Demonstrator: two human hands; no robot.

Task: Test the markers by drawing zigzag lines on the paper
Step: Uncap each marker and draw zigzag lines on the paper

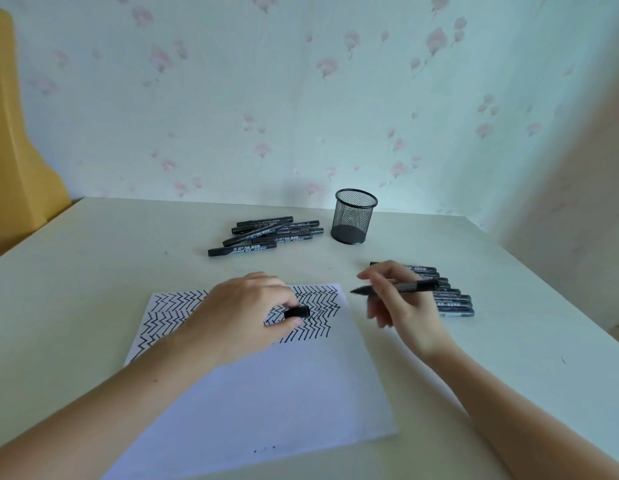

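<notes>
A white sheet of paper lies on the table, its upper part covered with rows of black zigzag lines. My left hand hovers over the zigzags and pinches a black marker cap. My right hand is just off the paper's right edge and grips an uncapped black marker, tip pointing left, lifted off the sheet.
A loose pile of black markers lies at the back centre. A second row of markers lies behind my right hand. A black mesh pen cup stands empty near the wall. A yellow chair back is at the left.
</notes>
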